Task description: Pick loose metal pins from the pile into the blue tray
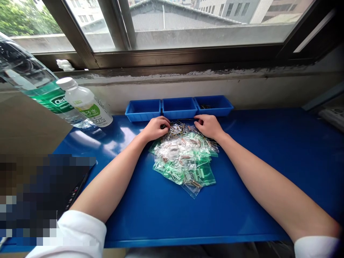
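Note:
A heap of small clear and green plastic bags (185,157) lies in the middle of the blue table, with thin metal and copper-coloured pieces inside. Loose thin metal pins (176,129) are gathered at its far edge. My left hand (156,129) rests at the left of these pins, its fingers curled and closed; what they hold, if anything, is too small to tell. At the right of the pins is my right hand (208,126), with thumb and index finger apart over the edge of the heap and nothing visible between them.
Three joined blue bins (179,114) stand against the wall behind the heap; the right one holds some dark pins. A large water bottle (51,96) and a smaller white-capped bottle (103,116) stand at the left. Nearer, a dark blurred object (43,193) covers the left edge.

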{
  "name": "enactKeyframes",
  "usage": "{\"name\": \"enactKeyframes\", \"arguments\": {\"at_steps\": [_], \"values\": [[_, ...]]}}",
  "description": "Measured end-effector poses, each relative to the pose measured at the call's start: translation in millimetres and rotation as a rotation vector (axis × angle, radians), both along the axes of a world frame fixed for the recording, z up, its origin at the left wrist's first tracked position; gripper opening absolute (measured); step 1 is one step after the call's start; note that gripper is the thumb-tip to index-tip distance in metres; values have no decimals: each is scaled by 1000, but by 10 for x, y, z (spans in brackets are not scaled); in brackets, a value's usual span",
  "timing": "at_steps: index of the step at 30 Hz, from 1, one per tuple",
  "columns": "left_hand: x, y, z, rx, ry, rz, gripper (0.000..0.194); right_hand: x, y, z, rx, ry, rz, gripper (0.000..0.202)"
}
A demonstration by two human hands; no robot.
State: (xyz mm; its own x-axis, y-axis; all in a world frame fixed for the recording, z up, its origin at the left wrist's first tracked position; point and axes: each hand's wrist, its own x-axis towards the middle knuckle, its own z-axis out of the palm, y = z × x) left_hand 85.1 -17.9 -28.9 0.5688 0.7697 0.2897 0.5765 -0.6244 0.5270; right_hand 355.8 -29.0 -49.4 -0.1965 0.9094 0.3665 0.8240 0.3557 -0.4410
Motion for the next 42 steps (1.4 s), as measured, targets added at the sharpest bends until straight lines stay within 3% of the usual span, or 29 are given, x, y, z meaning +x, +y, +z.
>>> {"name": "enactKeyframes", "arguments": {"at_steps": [13, 22, 32, 42], "values": [[8, -11, -4, -13, -31, -3, 19, -110, 28, 105, -132, -47, -140, 19], [32, -35, 13, -20, -42, 12, 20, -126, -19, 153, -245, -244, -125, 22], [32, -21, -17, 8, -26, 35, 22, -12, -39, 109, -193, -63, -18, 21], [167, -127, 55, 142, -58, 31, 29, -203, -169, 213, -34, -62, 255, 16]]}}
